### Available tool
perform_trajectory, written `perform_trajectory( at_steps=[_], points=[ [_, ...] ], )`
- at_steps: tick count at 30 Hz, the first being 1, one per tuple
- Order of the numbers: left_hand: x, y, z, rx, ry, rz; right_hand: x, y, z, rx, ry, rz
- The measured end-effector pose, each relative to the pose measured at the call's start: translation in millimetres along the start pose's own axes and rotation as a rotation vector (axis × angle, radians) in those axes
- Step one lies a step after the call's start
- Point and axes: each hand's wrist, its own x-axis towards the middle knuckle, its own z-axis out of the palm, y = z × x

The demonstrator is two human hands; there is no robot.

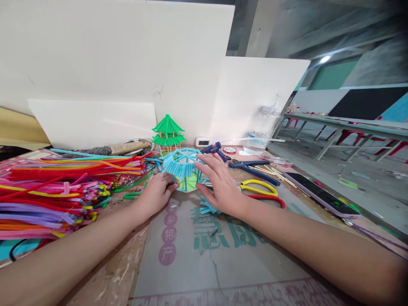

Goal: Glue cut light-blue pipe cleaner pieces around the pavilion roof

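A small light-blue pavilion model (181, 169) made of fuzzy pipe cleaners stands in front of me, with a ring-shaped spoked roof partly covered in blue strips and a pale green base (187, 183). My left hand (159, 191) is closed at its lower left, the fingers curled against the base. My right hand (218, 180) grips its right side, fingertips near the roof edge and thumb low by the base. Short blue pipe-cleaner pieces (208, 207) lie under my right hand. Behind the model stands a green two-tiered pavilion (168, 129).
Bundles of coloured pipe cleaners (63, 191) lie on the left. To the right are scissors (259, 189) with yellow and red handles, blue-handled pliers (255, 168), a glue gun (215, 149), a phone (320, 193) and a plastic bottle (259, 131). White boards (127, 63) stand behind.
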Motion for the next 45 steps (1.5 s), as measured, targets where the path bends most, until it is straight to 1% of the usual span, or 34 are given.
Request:
perform_trajectory(
  at_steps=[3, 4, 6, 8, 10, 12, 16, 19, 22, 32, 38, 45],
  points=[
    [0, 1, -0.5, 0.002, 0.006, -0.012, -1, 1, -3, 0.073, 0.091, -0.024],
    [0, 2, -0.9, 0.001, 0.013, -0.022, -1, 1, -4, 0.082, 0.101, -0.046],
    [0, 2, -1.8, -0.002, 0.024, -0.038, 0, 0, -8, 0.079, 0.074, -0.096],
    [0, 3, -2.8, -0.011, 0.024, -0.040, 2, -2, -11, 0.083, 0.020, -0.107],
    [0, 3, -3.5, -0.016, 0.021, -0.036, 4, -3, -13, 0.103, -0.018, -0.071],
    [0, 3, -3.8, -0.007, 0.022, -0.037, 5, -3, -14, 0.111, -0.021, -0.030],
    [0, 3, -3.4, 0.003, 0.025, -0.035, 2, -5, -13, 0.000, -0.021, -0.043],
    [1, 3, -3.1, -0.003, 0.027, -0.014, 0, -9, -12, -0.089, -0.061, -0.063],
    [1, 3, -3.0, 0.001, 0.029, -0.016, 1, -13, -11, -0.120, -0.093, -0.089],
    [-1, 1, -1.4, 0.004, 0.030, -0.023, -1, -12, -7, -0.118, -0.118, -0.113],
    [0, 1, -0.9, 0.019, 0.032, -0.016, 0, -13, -6, -0.109, -0.146, -0.100],
    [0, 1, -0.1, 0.020, 0.047, -0.008, 1, -15, -6, -0.077, -0.102, -0.099]
  ],
)
